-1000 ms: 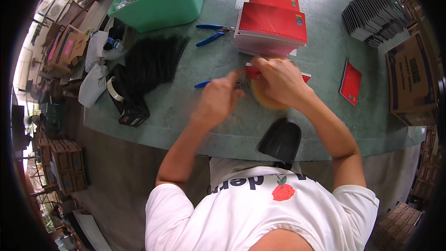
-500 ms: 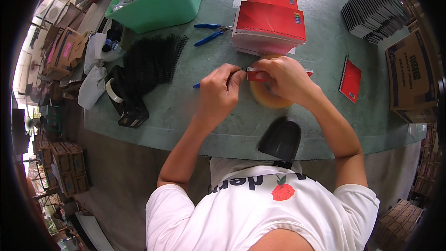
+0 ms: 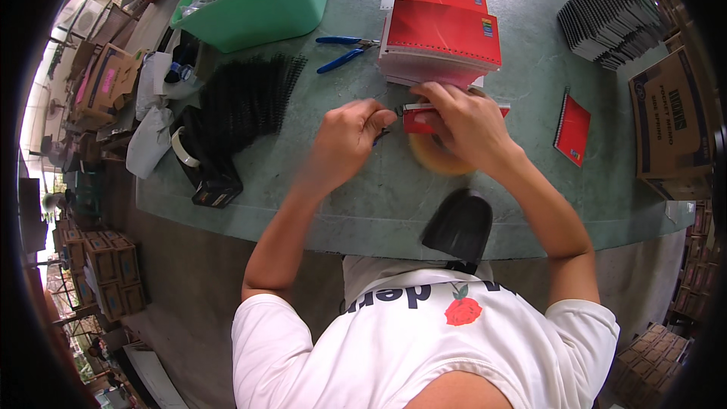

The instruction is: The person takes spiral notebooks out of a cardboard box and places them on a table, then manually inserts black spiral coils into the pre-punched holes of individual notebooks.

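Observation:
In my right hand [image 3: 467, 123] is a small red notebook [image 3: 417, 119], its spine edge turned up and its fingers closed over the cover. My left hand [image 3: 344, 140] is closed in a pinch at the notebook's left end, on the tip of a black binding coil [image 3: 399, 110]. Most of that coil is hidden. Beneath the notebook and my right hand lies a round orange-yellow disc [image 3: 441, 157]. A small dark-blue piece [image 3: 381, 136] shows beside my left fingers; what it belongs to I cannot tell.
Red-covered notebooks [image 3: 443, 26] are stacked ahead, with blue-handled pliers [image 3: 341, 59] at their left. Black coils [image 3: 242, 98] lie left, below a green bin [image 3: 261, 11]. A spiral notebook [image 3: 573, 130], bound stacks [image 3: 606, 19] and a carton [image 3: 674, 121] stand right; a black curved piece [image 3: 458, 226] sits near the edge.
My left hand has shifted slightly left, and its wrist has turned. My right fingers have moved up along the notebook. The blue piece left of my left hand no longer shows there.

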A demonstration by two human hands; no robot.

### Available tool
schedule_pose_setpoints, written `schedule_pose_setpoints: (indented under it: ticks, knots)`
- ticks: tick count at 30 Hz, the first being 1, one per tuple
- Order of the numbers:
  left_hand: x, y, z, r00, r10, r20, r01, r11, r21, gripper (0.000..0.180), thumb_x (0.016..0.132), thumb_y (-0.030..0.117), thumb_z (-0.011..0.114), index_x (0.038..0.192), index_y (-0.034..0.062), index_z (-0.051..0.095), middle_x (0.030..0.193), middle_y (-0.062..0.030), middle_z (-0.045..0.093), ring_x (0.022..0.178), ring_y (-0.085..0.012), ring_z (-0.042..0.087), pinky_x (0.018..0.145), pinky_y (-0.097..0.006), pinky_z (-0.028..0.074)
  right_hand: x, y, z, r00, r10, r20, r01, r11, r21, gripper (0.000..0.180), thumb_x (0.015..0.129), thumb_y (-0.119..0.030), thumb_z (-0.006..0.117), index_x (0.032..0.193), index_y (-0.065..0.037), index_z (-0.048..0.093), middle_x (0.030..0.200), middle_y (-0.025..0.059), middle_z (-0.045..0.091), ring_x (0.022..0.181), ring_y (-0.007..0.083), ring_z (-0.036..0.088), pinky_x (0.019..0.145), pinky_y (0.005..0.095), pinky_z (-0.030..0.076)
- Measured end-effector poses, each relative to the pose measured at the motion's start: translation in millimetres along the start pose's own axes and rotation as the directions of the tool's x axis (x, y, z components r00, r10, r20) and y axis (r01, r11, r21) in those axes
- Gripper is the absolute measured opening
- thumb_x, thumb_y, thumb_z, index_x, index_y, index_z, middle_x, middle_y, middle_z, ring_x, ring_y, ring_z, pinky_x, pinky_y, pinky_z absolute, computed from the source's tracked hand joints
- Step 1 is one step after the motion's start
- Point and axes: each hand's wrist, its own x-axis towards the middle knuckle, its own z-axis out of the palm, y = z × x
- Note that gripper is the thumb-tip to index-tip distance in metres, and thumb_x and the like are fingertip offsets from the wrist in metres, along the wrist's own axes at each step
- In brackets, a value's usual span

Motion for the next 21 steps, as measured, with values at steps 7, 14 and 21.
schedule_pose_setpoints:
  ticks: [7, 14, 21]
  knots:
    - [-3, 0, 10, 0.985, 0.163, -0.053, -0.157, 0.983, 0.099, 0.029, 0.087, 0.028, 0.062, 0.093, 0.0000, 0.063, 0.072, -0.0100, 0.060, 0.063, -0.0195, 0.056, 0.060, -0.029, 0.044, -2, -5, -12, 0.980, 0.021, 0.197, 0.009, 0.988, -0.151, 0.012, 0.084, -0.019, 0.059, 0.089, -0.009, 0.059, 0.075, 0.0054, 0.064, 0.073, 0.0241, 0.065, 0.058, 0.0358, 0.049]
    - [1, 3, 3, 0.999, -0.024, 0.039, 0.025, 0.999, -0.040, 0.030, 0.091, 0.030, 0.058, 0.087, 0.0013, 0.064, 0.062, -0.0067, 0.058, 0.055, -0.0122, 0.053, 0.052, -0.028, 0.042, 0, 1, 1, 0.996, -0.019, -0.084, 0.026, 0.997, 0.076, 0.014, 0.085, -0.023, 0.059, 0.091, -0.010, 0.057, 0.077, 0.0058, 0.066, 0.070, 0.0233, 0.065, 0.055, 0.0356, 0.048]
    - [-3, 17, 0, 0.997, -0.031, 0.065, 0.029, 0.999, 0.030, 0.036, 0.094, 0.032, 0.054, 0.079, 0.0004, 0.059, 0.055, -0.0055, 0.055, 0.045, -0.0083, 0.049, 0.043, -0.026, 0.037, -4, 1, -3, 0.994, -0.105, 0.010, 0.105, 0.990, -0.092, 0.014, 0.083, -0.023, 0.062, 0.085, -0.010, 0.057, 0.073, 0.0053, 0.065, 0.070, 0.0213, 0.065, 0.058, 0.0346, 0.049]
